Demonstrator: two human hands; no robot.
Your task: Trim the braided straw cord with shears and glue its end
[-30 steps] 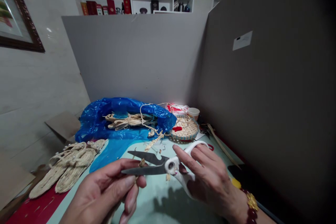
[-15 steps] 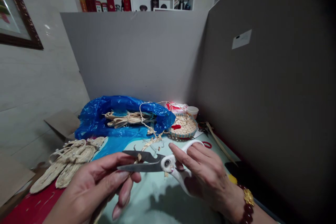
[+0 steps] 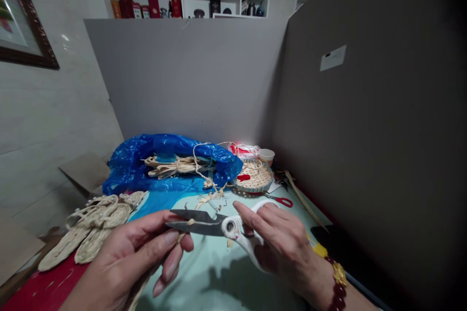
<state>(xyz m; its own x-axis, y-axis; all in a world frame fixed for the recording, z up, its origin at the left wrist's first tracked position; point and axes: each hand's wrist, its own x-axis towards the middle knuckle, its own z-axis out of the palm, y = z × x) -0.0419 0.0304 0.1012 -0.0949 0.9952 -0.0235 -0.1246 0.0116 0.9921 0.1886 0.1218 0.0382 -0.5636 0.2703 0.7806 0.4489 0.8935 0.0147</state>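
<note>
My right hand point(image 3: 279, 238) is closed around the white handles of a pair of scissors point(image 3: 204, 224), whose dark blades point left. The blades are nearly together, with a small pale bit of straw between them. My left hand point(image 3: 146, 248) pinches a pale braided straw cord point(image 3: 140, 289) close to the blade tips. Most of the cord is hidden behind my left fingers and palm, and part shows below them.
Woven straw sandals point(image 3: 98, 226) lie at the left. Behind, a blue plastic bag point(image 3: 127, 163) holds a bundle of straw point(image 3: 175, 166). A round woven basket point(image 3: 255, 180), a paper cup point(image 3: 266, 157) and red-handled scissors point(image 3: 283, 201) are at the right back, before grey partitions point(image 3: 197, 77).
The scissor blades have closed from a wider gap. The straw end that stuck up between them is now only a small bit. Both hands have stayed nearly in place.
</note>
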